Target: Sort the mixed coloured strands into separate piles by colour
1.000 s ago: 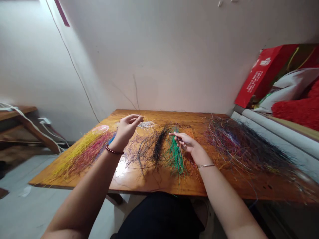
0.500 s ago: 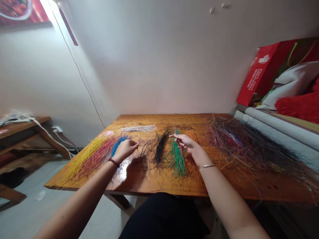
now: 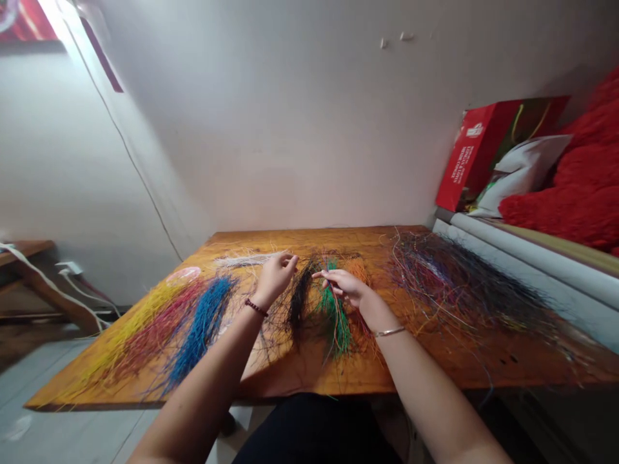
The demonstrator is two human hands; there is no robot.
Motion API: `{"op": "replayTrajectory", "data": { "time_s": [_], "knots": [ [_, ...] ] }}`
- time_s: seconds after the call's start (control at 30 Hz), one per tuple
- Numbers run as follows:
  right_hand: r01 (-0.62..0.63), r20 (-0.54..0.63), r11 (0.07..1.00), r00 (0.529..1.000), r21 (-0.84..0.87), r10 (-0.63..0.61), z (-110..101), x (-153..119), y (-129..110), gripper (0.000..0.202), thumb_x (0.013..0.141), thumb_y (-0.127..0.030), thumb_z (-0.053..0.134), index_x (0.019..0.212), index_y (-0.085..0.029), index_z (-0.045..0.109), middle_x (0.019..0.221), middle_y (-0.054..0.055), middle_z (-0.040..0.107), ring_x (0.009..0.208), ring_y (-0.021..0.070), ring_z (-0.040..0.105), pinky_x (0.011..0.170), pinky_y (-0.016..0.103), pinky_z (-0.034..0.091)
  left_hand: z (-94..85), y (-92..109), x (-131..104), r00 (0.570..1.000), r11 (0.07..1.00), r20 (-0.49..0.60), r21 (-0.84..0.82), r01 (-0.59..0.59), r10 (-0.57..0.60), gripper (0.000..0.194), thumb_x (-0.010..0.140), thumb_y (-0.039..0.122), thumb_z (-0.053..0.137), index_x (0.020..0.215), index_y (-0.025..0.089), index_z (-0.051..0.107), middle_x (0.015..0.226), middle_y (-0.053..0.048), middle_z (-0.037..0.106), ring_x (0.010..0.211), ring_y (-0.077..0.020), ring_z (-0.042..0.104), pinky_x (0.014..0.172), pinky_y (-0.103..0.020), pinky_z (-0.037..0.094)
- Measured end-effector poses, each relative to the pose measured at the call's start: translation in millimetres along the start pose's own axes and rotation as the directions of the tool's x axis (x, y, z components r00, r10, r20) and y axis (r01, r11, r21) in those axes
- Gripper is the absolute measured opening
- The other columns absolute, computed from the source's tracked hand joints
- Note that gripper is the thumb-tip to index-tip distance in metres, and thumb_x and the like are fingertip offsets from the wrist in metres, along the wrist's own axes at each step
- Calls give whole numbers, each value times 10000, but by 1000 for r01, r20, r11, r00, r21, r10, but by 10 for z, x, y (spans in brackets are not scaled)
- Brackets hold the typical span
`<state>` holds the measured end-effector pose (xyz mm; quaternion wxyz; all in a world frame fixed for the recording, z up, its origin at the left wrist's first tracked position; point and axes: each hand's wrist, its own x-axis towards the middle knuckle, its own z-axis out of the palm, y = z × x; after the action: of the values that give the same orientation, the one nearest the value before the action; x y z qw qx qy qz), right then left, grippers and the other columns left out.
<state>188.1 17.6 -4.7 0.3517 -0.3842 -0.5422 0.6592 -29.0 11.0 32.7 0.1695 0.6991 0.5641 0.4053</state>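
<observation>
My left hand (image 3: 276,278), with a dark bead bracelet, is above the table between the white wires (image 3: 244,260) and the black wires (image 3: 300,296). Its thumb and fingers are pinched together; whatever lies between them is too small to make out. My right hand (image 3: 345,288), wearing a bangle, hovers over the green wires (image 3: 340,332). Its index finger points left, while the other fingers are curled around a few thin coloured wires (image 3: 327,281). Orange wires (image 3: 358,269) lie just beyond it, partly hidden by the hand.
Blue wires (image 3: 200,325), red wires (image 3: 159,325) and yellow wires (image 3: 123,328) are spread on the wooden table (image 3: 271,381) at left. A mixed dark tangle (image 3: 478,283) covers its right side. A red box (image 3: 467,154) and white rolls (image 3: 532,254) stand beyond.
My left hand has moved right, from over the blue wires toward the black ones, uncovering the blue bundle. My right hand stays near the green wires. The view has turned slightly right.
</observation>
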Motion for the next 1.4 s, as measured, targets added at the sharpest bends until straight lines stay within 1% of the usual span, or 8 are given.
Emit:
{"op": "replayTrajectory", "data": {
  "time_s": [0.13,0.23,0.33,0.5,0.6,0.77,0.93,1.4],
  "knots": [
    [37,7,998,999,-44,-37,23,-4,4,290,967,-291,487,1074,-137,707,720,16,655,338,3,256,318,161,173,369,-47,-5,996,952,79,-306,-11,37,520,891,564,464,965,126,734,836,-95,715,801,-222,656,721,-289,470],
    [9,7,999,1000,-50,-9,58,-6,5,294,968,-290,485,1046,-130,719,719,36,669,340,2,264,329,160,172,436,-135,-51,990,896,107,-443,-30,86,527,878,590,499,980,132,739,923,-99,723,884,-230,651,794,-301,481],
    [-11,27,999,1000,-46,13,103,-18,-3,292,968,-275,485,1049,-133,727,720,46,680,337,5,264,336,166,178,456,-217,-54,996,856,72,-517,-1,44,499,836,593,577,960,135,732,943,-108,721,907,-235,652,805,-308,492],
    [-17,102,1000,995,-16,18,140,-59,-30,300,960,-269,493,1113,-151,722,740,40,680,348,8,262,347,169,214,548,-292,-13,999,840,-23,-542,21,-40,447,802,565,643,892,130,692,901,-117,712,827,-215,661,738,-301,509],
    [-11,119,1000,993,-25,13,140,-74,-40,304,956,-290,507,1135,-165,720,753,35,673,350,3,267,349,170,222,557,-263,-26,1000,801,7,-599,9,-7,426,819,535,641,938,131,701,958,-123,715,895,-216,664,796,-307,514],
    [-11,110,998,994,-54,17,145,-51,-12,318,949,-308,521,1138,-145,717,753,51,681,356,5,263,348,170,204,531,-238,-41,1000,754,-11,-657,-20,18,402,766,497,713,915,123,710,970,-122,714,894,-214,662,810,-311,518],
    [-18,97,998,995,-65,24,163,-11,35,302,936,-292,531,1089,-124,730,731,65,694,349,5,246,348,171,179,562,-292,-10,999,779,-53,-626,-33,0,383,768,492,708,880,126,702,893,-104,708,812,-196,657,742,-294,520],
    [-47,83,992,995,-120,57,186,2,52,317,962,-278,484,1108,-113,712,731,63,694,342,8,271,349,171,194,543,-285,-11,991,742,-124,-669,-42,-55,357,740,450,749,898,133,703,949,-119,715,896,-207,666,842,-330,522]
  ]
}}
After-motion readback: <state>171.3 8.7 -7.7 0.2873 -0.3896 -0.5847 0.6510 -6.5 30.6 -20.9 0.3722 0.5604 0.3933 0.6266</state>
